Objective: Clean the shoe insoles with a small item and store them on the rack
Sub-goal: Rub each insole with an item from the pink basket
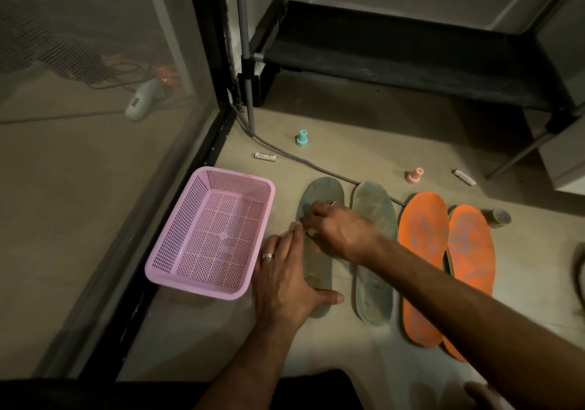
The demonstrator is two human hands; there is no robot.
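The cleaning step appears to be in hand, on the first of four insoles lying side by side on the floor. The left hand [281, 278] is lying flat, fingers straight and thumb spread, pressing down on the heel half of the leftmost grey-green insole [318, 270] and pinning it to the floor [364, 153]. The right hand [335, 230] is reaching across from the right, fingers curled over the middle of that same insole; they seem to be pinching something small, but it is too hidden to name, so whether this is the cleaning item I cannot tell. The insole is lying with its long axis running away from the person, rounded toe end pointing toward the black rack [411, 58] and heel end nearest the body, tilted slightly so the toe leans right. The second grey-green insole [375, 251] is lying just beside it, roughly parallel, and the two orange insoles [443, 267] are sitting further right, overlapping along their inner edges. A pink perforated basket [209, 235] is standing just left of the working hand. Judging from this, the next move is calling for strokes along the insole's length while the flat hand keeps it from sliding, then lifting it by one end and carrying it toe-first onto the rack shelf beyond.
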